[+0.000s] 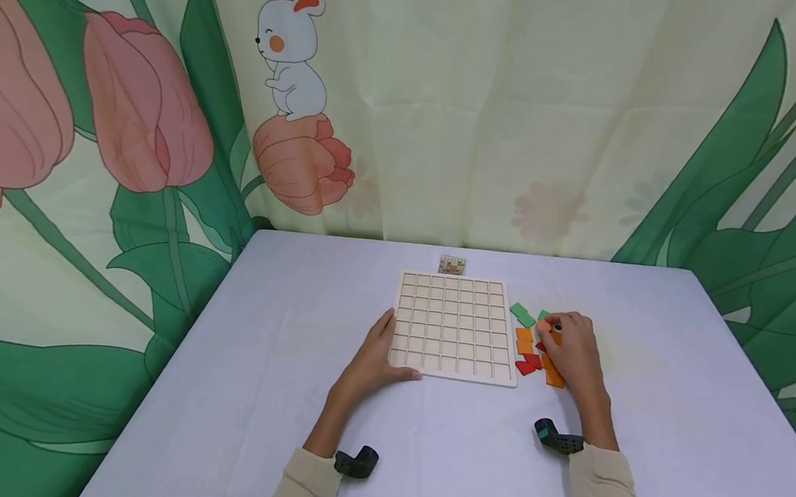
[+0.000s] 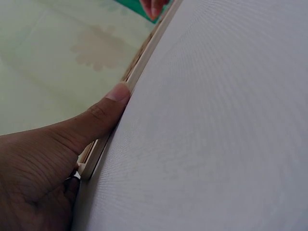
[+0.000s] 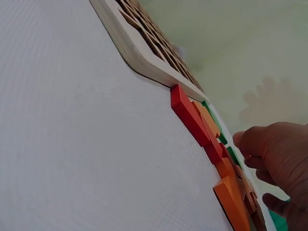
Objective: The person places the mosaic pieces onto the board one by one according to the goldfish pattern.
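A pale wooden grid board (image 1: 456,327) lies on the white table. My left hand (image 1: 378,356) grips its near left corner, thumb along the front edge and fingers along the left side; the left wrist view shows the thumb of this hand (image 2: 43,149) against the board's edge (image 2: 144,60). Over the coloured pieces right of the board, my right hand (image 1: 575,348) has its fingers bent downward, near orange pieces (image 1: 525,341). In the right wrist view this hand (image 3: 288,154) is beside the pieces, among them a red one (image 3: 187,115); whether it holds one cannot be told.
A small patterned card or block (image 1: 452,265) lies behind the board. Green pieces (image 1: 522,314) and red pieces (image 1: 528,365) lie close to its right edge. Behind the table (image 1: 258,331) hangs a curtain (image 1: 444,112) printed with tulips and a rabbit.
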The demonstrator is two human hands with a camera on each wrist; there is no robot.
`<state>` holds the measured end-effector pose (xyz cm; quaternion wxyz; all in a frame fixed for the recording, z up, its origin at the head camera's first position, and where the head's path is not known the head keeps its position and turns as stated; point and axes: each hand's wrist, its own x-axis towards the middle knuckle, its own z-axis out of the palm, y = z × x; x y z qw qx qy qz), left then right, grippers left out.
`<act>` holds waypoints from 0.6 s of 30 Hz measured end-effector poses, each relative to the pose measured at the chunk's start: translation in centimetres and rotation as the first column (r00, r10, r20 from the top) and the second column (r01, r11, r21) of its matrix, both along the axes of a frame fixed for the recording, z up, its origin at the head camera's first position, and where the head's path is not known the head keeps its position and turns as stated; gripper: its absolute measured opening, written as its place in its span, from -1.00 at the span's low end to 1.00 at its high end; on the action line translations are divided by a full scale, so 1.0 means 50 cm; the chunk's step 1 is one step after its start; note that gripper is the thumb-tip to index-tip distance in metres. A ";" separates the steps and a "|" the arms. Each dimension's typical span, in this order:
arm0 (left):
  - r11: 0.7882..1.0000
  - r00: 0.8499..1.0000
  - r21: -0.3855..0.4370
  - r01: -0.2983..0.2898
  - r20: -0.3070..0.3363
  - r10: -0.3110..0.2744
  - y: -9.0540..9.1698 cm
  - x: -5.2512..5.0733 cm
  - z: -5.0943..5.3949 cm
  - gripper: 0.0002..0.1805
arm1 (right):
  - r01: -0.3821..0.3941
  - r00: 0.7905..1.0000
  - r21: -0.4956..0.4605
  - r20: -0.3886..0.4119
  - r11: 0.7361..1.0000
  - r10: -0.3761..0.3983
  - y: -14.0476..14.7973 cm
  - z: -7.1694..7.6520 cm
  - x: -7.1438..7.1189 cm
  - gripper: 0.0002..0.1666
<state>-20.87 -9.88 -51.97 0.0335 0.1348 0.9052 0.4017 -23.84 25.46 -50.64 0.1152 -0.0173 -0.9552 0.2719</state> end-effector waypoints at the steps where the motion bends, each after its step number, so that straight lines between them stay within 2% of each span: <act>1: 1.000 1.000 -0.002 0.001 -0.001 -0.001 0.000 0.000 0.000 0.40 | -0.004 1.000 0.001 -0.007 1.000 0.004 -0.001 0.001 0.000 -0.57; 7: 1.000 1.000 -0.008 -0.001 -0.009 0.001 0.001 0.000 -0.002 0.40 | -0.062 0.997 -0.022 -0.057 0.998 0.060 -0.019 0.011 -0.003 -0.59; 12: 1.000 1.000 -0.002 0.004 -0.010 -0.004 0.002 0.000 0.000 0.40 | -0.153 0.985 -0.029 -0.087 0.988 0.150 -0.039 0.017 -0.008 -0.61; 18: 1.000 1.000 0.013 0.001 -0.009 -0.001 0.002 0.003 0.000 0.39 | -0.267 0.963 -0.047 -0.055 0.963 0.264 -0.073 0.020 -0.013 -0.59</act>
